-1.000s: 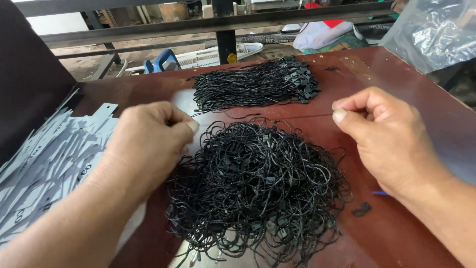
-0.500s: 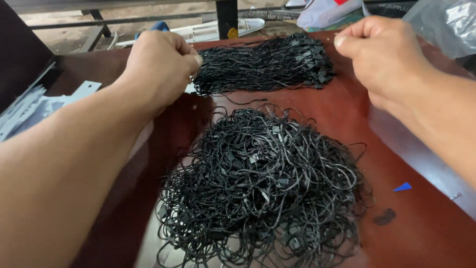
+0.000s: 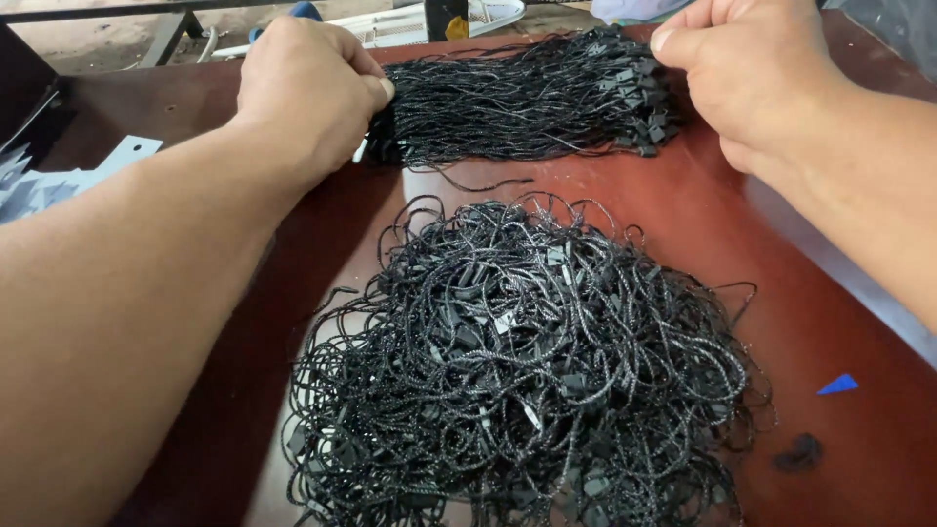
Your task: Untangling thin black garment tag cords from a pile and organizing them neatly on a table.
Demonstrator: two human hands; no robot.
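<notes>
- Far left, at the frame edge: pale grey card tags (image 3: pixel 39 181) lying flat on the reddish-brown worktop (image 3: pixel 830 293), partly cut off from view.
- Left hand (image 3: pixel 307 93): curled shut, fingertips pinching the left end of the straightened bundle of black cords (image 3: pixel 517 98).
- Centre top: that bundle laid crosswise near the far worktop edge, cords running side by side, small black plastic clasps gathered at its right end.
- Centre bottom: loose tangled heap of black cords (image 3: pixel 517 381), lying apart from both hands, nearer the wearer, untouched.
- Right hand (image 3: pixel 752 68): closed in a loose fist, thumb tip at the bundle's clasp end, touching it.
- Right side: bare worktop beside the heap, holding only a small blue scrap (image 3: pixel 837 385) and a dark spot (image 3: pixel 800 452).
</notes>
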